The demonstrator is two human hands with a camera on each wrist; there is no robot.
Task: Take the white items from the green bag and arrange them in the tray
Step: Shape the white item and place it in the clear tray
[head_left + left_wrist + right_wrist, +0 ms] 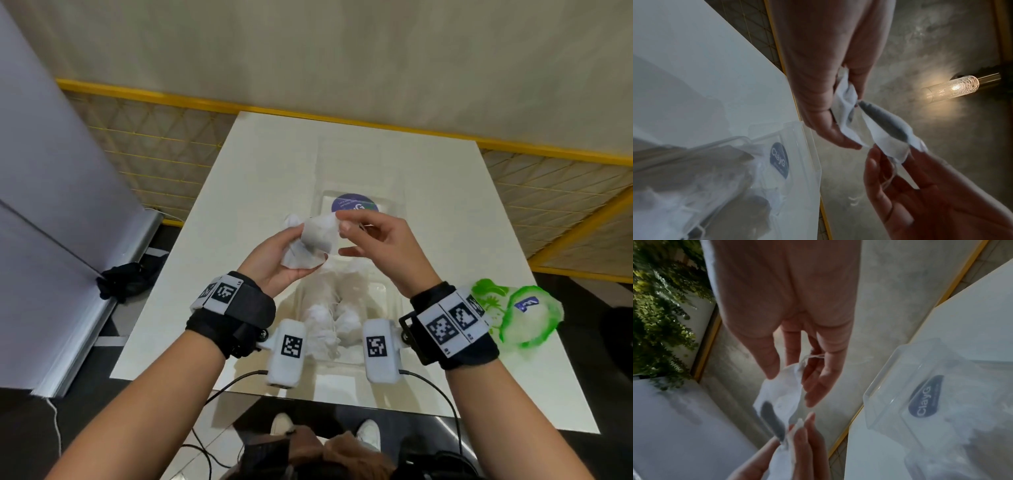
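Left hand [274, 257] gripping white pouches [313, 245] above the clear tray [390, 291], right hand [380, 245] pinching one pouch's edge, green bag [520, 313] right of tray on table [260, 164]

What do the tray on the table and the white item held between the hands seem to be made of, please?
The tray looks like clear, glossy rigid plastic: the table shows through its walls, and its edges catch the light. The white item, pinched by the left hand and right hand, seems a soft matte fabric or paper pouch: it creases limply, and a thin string trails from it. Which of the two, I cannot tell.
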